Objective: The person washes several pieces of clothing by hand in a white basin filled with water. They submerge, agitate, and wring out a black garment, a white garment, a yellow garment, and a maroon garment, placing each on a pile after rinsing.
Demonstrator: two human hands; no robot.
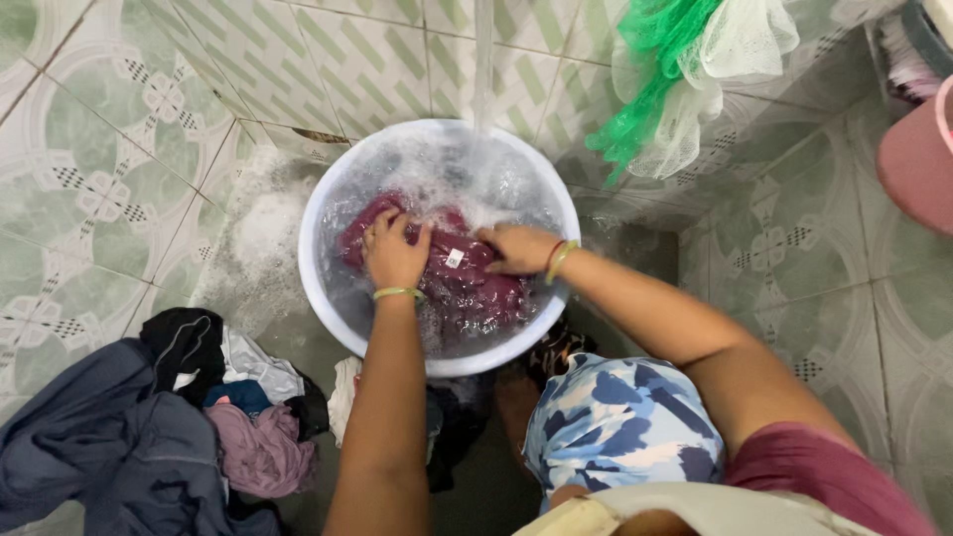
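A home washing corner, a tiled bathroom or wet area. Green-and-white patterned tiles (109, 169) cover floor and wall alike. Water streams (482, 60) from twelve o'clock into a white plastic basin (328, 189) of suds on the floor. A heap of clothes (149, 427) lies at eight o'clock, and green mesh netting (655, 69) hangs at one o'clock.

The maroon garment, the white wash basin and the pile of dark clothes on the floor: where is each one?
maroon garment (467, 278), head view, on the wet fabric between the hands.
white wash basin (316, 278), head view, on its left rim.
pile of dark clothes (119, 437), head view, on the blue-grey cloth at lower left.
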